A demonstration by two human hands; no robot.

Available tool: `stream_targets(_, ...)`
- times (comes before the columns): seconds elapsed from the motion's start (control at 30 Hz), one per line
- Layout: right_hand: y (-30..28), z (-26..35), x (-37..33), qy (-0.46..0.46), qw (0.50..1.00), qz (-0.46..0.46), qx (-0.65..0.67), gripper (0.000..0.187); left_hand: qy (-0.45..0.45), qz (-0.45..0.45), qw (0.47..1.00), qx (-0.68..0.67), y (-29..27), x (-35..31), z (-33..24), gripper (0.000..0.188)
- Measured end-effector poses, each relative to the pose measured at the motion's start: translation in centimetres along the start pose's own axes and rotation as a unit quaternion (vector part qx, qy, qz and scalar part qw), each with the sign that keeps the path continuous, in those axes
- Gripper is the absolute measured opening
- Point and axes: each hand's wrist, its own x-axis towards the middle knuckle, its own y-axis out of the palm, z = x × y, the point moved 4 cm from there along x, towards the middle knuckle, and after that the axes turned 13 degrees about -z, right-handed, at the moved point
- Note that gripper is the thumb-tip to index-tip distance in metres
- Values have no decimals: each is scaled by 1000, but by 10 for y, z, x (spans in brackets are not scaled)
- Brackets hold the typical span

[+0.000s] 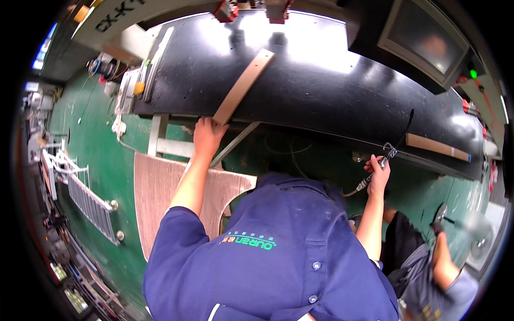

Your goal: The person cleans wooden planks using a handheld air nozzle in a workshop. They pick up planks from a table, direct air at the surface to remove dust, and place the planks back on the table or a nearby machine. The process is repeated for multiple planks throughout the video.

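Note:
A long, pale wooden strip (243, 88) with small holes lies slantwise on the black machine table (182, 69), its near end at the front edge. My left hand (208, 135) is closed on that near end, fingers bent over it. Off to the right, just in front of the table edge, my right hand (378, 170) is wrapped round a metal air blow gun (389, 152). Its thin dark nozzle points up over the table, and a pale hose (358, 189) runs from its lower end. A shorter wooden strip (436, 147) rests along the table's right front edge.
At my left stands a wood-grain board (166, 187) with a curved cutout. A monitor (425, 37) overhangs the back right, and red-tipped machine parts (226, 12) hang at the back. Another person (436, 273) is close at the lower right. A white rack (88, 200) stands farther left.

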Motion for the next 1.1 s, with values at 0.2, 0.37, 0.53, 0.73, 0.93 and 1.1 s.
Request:
stream_targets(0.2,-19,-18,37,4,991,-136,-1,31,44,-69,996,44,23,24,24,51)
stream_targets(0.37,-105,-32,69,14,979,-203,-14,31,104,-103,988,54,51,36,-65,64)
stream_targets(0.53,-168,-35,91,47,985,-165,-9,23,251,89,948,-175,122,20,-304,59)
stream_targets(0.73,-169,-40,92,79,988,-61,-116,21,353,228,878,-228,202,-33,-575,73)
stream_targets(0.93,-188,-46,86,151,971,19,-182,20,470,200,853,-102,270,-69,-699,65)
stream_targets(1.1,-225,-49,105,165,971,0,-171,20,476,193,845,-147,271,-66,-690,48)
